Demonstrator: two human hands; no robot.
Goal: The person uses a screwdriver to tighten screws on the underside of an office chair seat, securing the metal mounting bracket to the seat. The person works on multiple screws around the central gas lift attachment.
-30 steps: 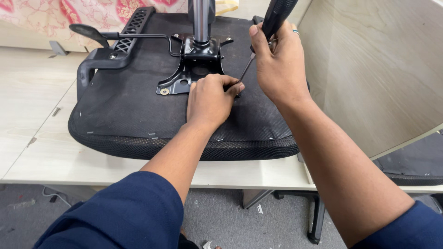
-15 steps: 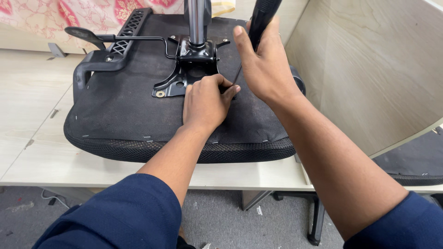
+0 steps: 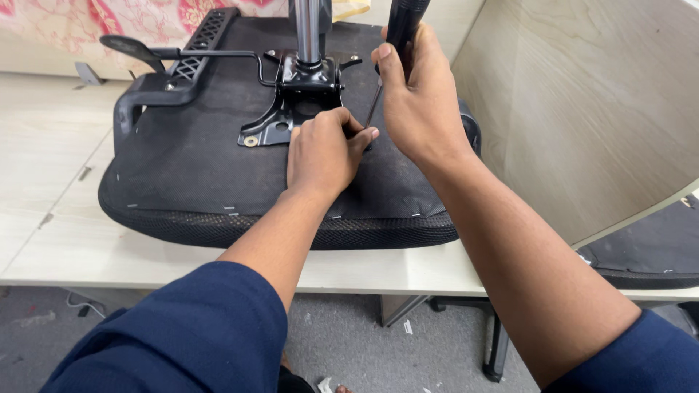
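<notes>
Right hand clenched on black-handled screwdriver; left hand pinching its tip. Keep shaft upright over black metal seat plate.

We observe an upturned black chair seat lying on a pale wooden table, filling the centre and upper left of the frame. Its black metal mounting plate sits at upper centre, with a steel column rising from it and a lever extending toward the upper left. The right hand grips the black handle of a screwdriver, its shaft angled down toward the plate. The left hand rests on the seat, fingertips pinched at the shaft's lower end. A light board stands at right.
</notes>
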